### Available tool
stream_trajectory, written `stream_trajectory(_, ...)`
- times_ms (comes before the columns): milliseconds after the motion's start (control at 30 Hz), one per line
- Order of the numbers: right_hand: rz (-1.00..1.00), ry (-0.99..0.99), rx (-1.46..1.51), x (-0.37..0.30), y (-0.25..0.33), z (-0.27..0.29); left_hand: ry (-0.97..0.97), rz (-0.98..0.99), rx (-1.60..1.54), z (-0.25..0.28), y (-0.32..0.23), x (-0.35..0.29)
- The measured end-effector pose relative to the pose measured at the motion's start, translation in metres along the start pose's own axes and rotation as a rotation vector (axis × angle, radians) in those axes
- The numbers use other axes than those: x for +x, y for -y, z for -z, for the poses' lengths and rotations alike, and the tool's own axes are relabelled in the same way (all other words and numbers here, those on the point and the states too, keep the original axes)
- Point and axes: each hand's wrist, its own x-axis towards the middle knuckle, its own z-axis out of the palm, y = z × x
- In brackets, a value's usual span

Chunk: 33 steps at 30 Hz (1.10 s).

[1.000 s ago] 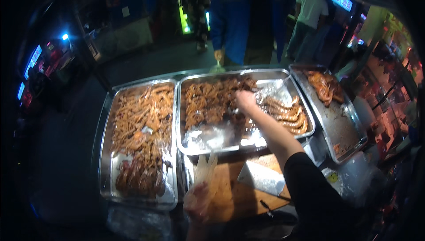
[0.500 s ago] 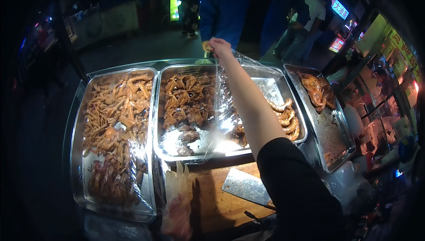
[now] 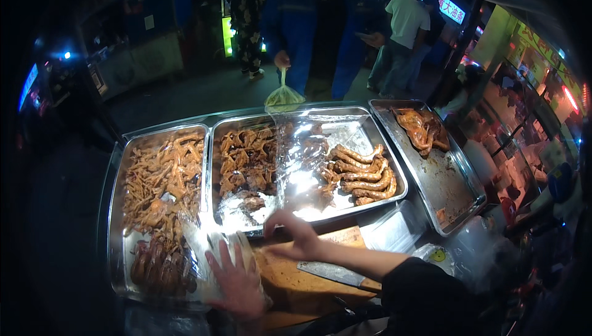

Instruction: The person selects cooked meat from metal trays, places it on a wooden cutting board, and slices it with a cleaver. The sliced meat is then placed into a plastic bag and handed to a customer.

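Head camera, left to right: a steel tray [image 3: 122,259] of braised poultry pieces, apparently feet, stands far left, dark glazed cuts at its near end. By its near right corner the left hand [image 3: 237,283] spreads its fingers, gripping nothing visible; translucent plastic [image 3: 248,243] lies about it, whether worn or loose cannot be told. Next, a middle tray [image 3: 345,131] carries clear film [image 3: 302,157] across its centre — by the look of it, only a partial cover. Glare hides how far the film reaches over the brown pieces [image 3: 250,157] at left; curved glazed necks [image 3: 364,172] at right appear uncovered. Beyond the far rim, a person in a blue jacket [image 3: 287,21] holds a tied bag [image 3: 283,97]. The right hand [image 3: 271,235], bare, curves at the near rim — fingers apart, no object visible in them. Below, a cleaver [image 3: 327,271] rests on a wooden board [image 3: 287,280], near clear plastic [image 3: 394,228]. Farthest right, a third tray [image 3: 447,179] holds roast poultry [image 3: 419,129].
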Motion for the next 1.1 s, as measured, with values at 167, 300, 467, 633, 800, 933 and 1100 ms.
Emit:
stream_trajectory(167,0.025,0.046,-0.145,-0.081,0.073,-0.014,0.011,0.053,-0.152,-0.039,0.028,0.002)
stream_trajectory(300,0.064,0.045,-0.283,-0.098,0.093,0.012,-0.038,0.127,-0.155,-0.070,0.042,-0.015)
stream_trajectory(467,0.109,-0.025,-0.301,-0.110,0.115,0.030,0.062,0.198,0.064,-0.103,0.053,-0.020)
stream_trajectory(633,0.080,-0.096,-0.275,-0.127,0.116,0.039,0.233,0.329,0.350,-0.125,0.079,0.004)
stream_trajectory(800,-0.312,-0.174,-0.298,-0.152,0.076,0.093,0.009,0.252,0.408,-0.126,0.095,0.042)
stream_trajectory(933,-0.778,-0.272,-0.120,-0.091,-0.010,0.105,-0.069,0.129,0.461,-0.110,0.088,0.062)
stream_trajectory(1100,-1.254,-0.759,-0.052,0.009,-0.133,0.110,-0.072,0.163,0.536,-0.084,0.058,0.069)
